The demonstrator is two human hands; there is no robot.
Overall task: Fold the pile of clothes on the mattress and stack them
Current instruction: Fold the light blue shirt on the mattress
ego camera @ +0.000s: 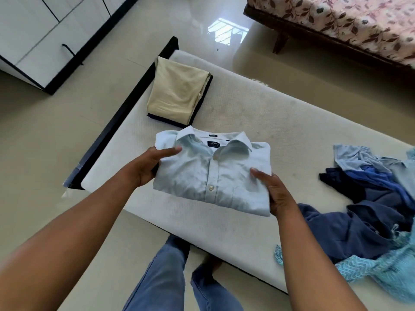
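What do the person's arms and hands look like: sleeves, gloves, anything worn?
The left arm and right arm are bare as far up as the frame shows, with no sleeves in view. The left hand and right hand have no gloves, and no ring, watch or bracelet is visible. Below, the legs wear blue jeans.

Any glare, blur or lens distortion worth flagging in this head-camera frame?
Head view: window glare on the glossy floor beyond the mattress; wide-angle bending bows the mattress edges and the wardrobe; soft, even daylight; the light-blue shirt gripped by the left hand and right hand is sharp; the unfolded pile at the right edge smears slightly.
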